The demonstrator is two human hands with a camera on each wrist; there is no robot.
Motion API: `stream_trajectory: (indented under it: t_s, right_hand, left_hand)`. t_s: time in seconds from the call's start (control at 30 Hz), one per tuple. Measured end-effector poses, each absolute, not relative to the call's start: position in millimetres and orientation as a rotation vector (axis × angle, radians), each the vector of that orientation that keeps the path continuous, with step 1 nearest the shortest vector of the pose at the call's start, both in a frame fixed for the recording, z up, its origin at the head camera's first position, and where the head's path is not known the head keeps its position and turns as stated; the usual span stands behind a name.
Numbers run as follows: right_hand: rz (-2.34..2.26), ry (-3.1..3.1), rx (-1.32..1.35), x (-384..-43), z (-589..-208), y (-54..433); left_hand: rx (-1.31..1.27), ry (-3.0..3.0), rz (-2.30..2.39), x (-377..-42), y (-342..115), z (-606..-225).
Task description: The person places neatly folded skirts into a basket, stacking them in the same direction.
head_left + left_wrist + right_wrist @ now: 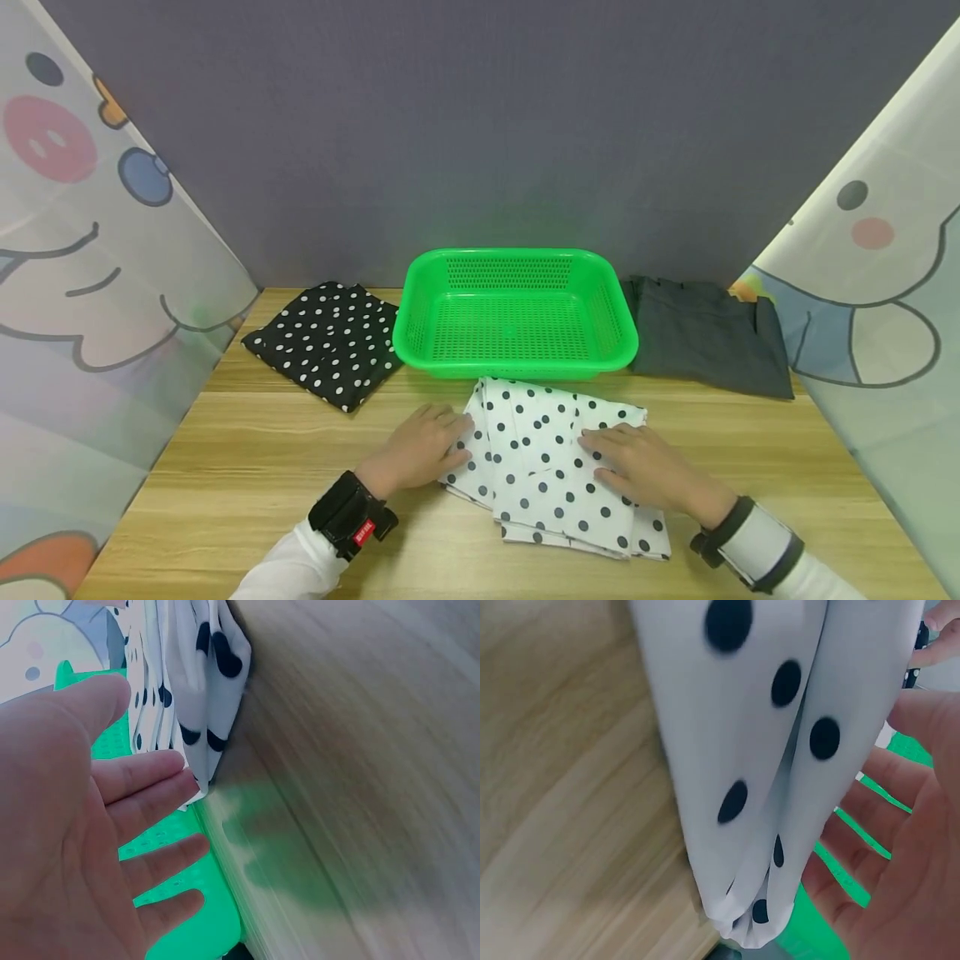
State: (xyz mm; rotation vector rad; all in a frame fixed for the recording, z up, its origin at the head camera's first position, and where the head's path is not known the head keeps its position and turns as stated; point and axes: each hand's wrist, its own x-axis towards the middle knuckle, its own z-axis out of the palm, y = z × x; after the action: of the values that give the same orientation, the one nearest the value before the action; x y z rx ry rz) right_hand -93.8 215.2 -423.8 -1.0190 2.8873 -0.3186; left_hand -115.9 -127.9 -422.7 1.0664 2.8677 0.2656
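Observation:
A white cloth with black dots [536,467] lies folded in layers on the wooden table, in front of the green basket. My left hand [422,446] is at its left edge, fingertips right at the fabric. In the left wrist view the left hand [97,802] has its fingers straight and spread beside the folds of the cloth [191,682]. On the right part of the cloth rests my right hand [648,467], palm down. The right wrist view shows the right hand [892,840] with extended fingers against the layered fabric [780,750].
The green plastic basket [517,367] stands behind the white cloth, with only its mesh floor showing inside. To its left lies a black cloth with white dots [326,342], to its right a folded dark grey cloth [705,342]. A dark grey panel [480,125] rises at the back.

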Motion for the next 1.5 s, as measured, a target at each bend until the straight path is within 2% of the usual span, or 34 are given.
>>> stream_trajectory:
  t_s: [0.3,0.63,0.77,1.0,1.2,1.5]
  right_hand:
    - [-0.358,2.909,-1.184,-98.6,-422.2,213.4]
    - [-0.460,2.791,-1.103,-116.6,-426.0,213.6]
    - [-0.469,2.779,-1.082,-121.2,-428.4,216.5]
    - [-0.459,2.788,-1.026,-127.4,-426.4,217.1]
    - [-0.451,2.790,-0.970,-127.7,-425.7,218.8]
    - [-0.400,2.865,-0.868,-128.1,-432.5,230.9]
  left_hand:
    - [1.104,2.860,0.249,-129.0,-118.6,-424.0]
    - [1.108,2.885,0.190,-137.5,-102.8,-424.5]
    - [1.107,2.922,0.146,-130.8,-96.3,-420.5]
    - [1.305,2.866,0.064,-106.0,-78.0,-412.0]
    - [1.416,2.759,0.124,-84.3,-67.5,-419.0]
    - [1.429,2.632,0.244,-78.3,-57.4,-422.5]
